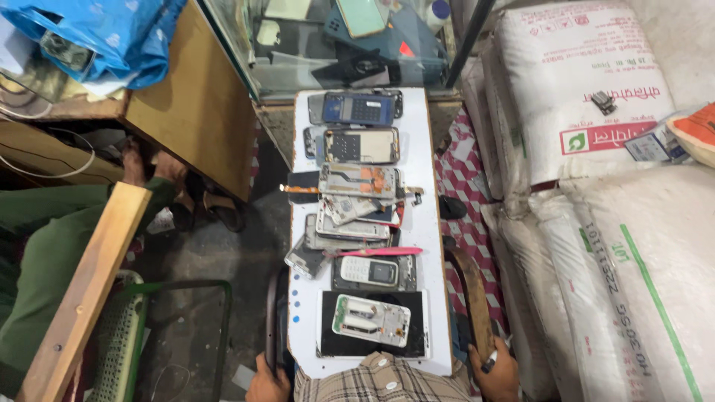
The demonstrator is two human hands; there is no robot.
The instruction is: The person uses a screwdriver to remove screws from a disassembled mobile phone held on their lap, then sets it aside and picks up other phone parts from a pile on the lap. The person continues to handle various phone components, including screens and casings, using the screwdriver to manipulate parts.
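A long white board (426,156) lies across my lap, covered with a row of dismantled phones and phone frames. Nearest me is an open white phone body (371,319) on a black panel, then a small white keypad phone (370,271) with a pink tool (381,252) beside it. My left hand (266,383) rests at the board's near left corner against the dark chair arm. My right hand (497,372) sits at the near right corner, fingers curled around a small silver thing; what it is cannot be made out.
Large white sacks (618,223) are stacked on the right. A glass counter (350,45) with more phones stands ahead, and a wooden desk (194,104) at the left. Another person in green trousers (45,253) sits at the far left. A green mesh chair (119,342) is near.
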